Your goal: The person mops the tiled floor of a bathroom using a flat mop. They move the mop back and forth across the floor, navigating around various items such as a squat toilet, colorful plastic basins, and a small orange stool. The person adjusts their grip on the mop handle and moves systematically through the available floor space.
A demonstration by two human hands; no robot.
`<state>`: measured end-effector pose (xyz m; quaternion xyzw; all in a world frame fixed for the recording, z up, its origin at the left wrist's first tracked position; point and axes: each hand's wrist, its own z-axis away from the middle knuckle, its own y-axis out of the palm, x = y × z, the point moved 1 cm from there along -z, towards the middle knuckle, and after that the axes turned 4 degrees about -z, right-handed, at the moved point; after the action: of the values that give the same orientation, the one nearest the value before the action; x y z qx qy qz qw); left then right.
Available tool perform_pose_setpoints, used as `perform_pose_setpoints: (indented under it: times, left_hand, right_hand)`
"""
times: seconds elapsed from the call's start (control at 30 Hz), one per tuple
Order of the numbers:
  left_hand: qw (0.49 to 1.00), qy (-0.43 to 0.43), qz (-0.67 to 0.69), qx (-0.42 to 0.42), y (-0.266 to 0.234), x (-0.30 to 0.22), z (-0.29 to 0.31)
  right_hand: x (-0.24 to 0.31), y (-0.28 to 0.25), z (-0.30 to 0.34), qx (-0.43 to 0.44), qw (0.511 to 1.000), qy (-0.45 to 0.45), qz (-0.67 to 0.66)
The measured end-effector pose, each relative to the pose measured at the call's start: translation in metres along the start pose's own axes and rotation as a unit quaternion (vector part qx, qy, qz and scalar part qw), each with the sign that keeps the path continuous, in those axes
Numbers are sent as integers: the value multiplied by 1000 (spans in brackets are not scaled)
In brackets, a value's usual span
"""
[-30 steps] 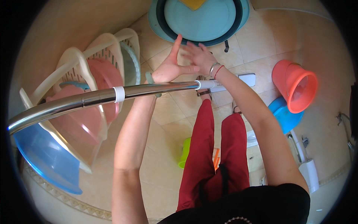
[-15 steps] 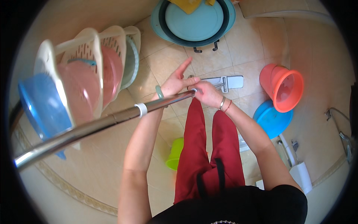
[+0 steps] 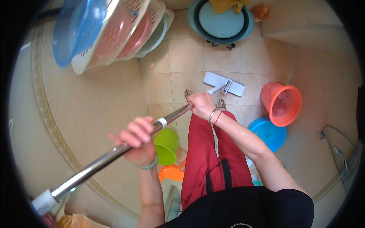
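Observation:
A flat mop stands on the tiles, its grey-white rectangular head (image 3: pixel 215 78) near my feet and its shiny metal pole (image 3: pixel 97 167) slanting up to the lower left. My right hand (image 3: pixel 201 104) is closed around the lower part of the pole, just above my shoes. Farther up, past a white collar (image 3: pixel 162 122), my left hand (image 3: pixel 138 140) lies over the pole with fingers bent across it. Motion smears that hand, so its grip does not show clearly. A pale grip sleeve (image 3: pixel 45 202) covers the pole's upper end.
Stacked basins (image 3: pixel 133 32) sit in a slotted white rack at upper left. A teal tub (image 3: pixel 192 19) is at the far wall. On the right stand a coral bucket (image 3: pixel 266 97) and a blue basin (image 3: pixel 279 135). A green bucket (image 3: pixel 167 140) and orange stool (image 3: pixel 173 173) are left of my legs.
My left hand has moved back and down along the pole from beside my right hand. The pole and mop head have turned. My view has shifted, bringing the orange stool into sight.

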<state>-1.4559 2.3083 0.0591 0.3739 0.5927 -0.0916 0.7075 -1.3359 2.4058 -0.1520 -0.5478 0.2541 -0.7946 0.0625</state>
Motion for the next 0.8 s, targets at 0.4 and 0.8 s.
perform_pose_setpoints:
  times: [0.4,0.8]
  left_hand:
    - [928,233,-287,45,-6,-43,56]
    - [961,149,-220,81,-71,11,44]
  right_hand:
    - [66,32,-87,-245,955,-100,-133]
    - [7,58,-129,-331,927,-165,-63]
